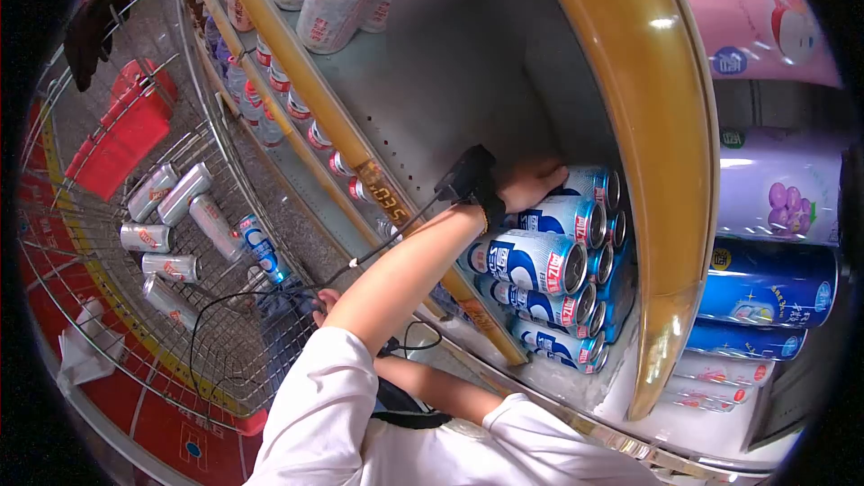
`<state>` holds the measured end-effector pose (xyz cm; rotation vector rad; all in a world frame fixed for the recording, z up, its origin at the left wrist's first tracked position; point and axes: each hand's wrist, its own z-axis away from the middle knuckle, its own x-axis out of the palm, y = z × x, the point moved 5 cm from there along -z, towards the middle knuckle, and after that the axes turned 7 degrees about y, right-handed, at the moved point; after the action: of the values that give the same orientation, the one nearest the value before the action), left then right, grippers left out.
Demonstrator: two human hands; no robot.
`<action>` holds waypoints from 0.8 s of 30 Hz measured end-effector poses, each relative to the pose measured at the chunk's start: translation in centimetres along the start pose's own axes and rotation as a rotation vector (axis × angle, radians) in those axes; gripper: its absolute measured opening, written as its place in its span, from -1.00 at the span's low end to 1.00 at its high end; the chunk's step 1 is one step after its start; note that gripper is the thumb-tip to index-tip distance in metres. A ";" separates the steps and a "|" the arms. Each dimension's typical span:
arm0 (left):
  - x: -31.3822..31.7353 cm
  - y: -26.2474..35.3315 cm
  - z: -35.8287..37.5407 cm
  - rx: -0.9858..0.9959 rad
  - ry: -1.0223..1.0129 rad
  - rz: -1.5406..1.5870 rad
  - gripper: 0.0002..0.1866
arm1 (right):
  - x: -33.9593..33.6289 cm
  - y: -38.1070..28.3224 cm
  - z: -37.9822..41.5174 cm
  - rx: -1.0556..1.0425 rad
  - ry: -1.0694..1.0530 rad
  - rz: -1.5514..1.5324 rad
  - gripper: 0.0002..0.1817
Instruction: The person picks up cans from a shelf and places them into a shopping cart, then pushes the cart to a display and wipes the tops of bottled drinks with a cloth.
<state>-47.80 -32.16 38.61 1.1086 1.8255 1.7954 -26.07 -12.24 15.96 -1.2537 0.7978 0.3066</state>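
Note:
My left hand (533, 187) reaches across to the shelf, its fingers closed round the back end of a blue and white can (589, 185) on top of the stack. More such cans (540, 261) lie on their sides just below it. A black device is strapped at that wrist. Partly hidden by my left forearm, my right hand (326, 306) is beside the cart's edge, fingers apart, with nothing visible in it. In the wire cart (225, 342) lie several silver cans (184, 193) and one blue can (263, 248).
Yellow shelf edges (661, 171) curve past both sides of the stack. Larger pink, purple (774, 184) and blue cans stand at the right. Wrapped silver cans (337, 0) are at the top. A black cable (202, 324) hangs over the cart, which has a red panel (121, 148).

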 end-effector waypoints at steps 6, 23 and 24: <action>2.5 -4.6 -2.4 -0.205 -0.287 0.097 -0.43 | -3.1 -4.9 -1.7 0.027 -0.131 0.000 -0.53; -33.7 -3.1 29.8 -0.257 1.290 -0.192 -0.88 | 3.3 -8.5 -12.9 0.134 0.036 -0.290 -0.74; -34.7 -6.1 31.2 -0.310 1.245 -0.268 -0.86 | 3.1 -8.6 -12.7 0.158 0.070 -0.157 -0.78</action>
<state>-5.06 -35.53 19.20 -0.5443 1.9105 2.6844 -23.34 -27.33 18.91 -1.1746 0.7630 0.0719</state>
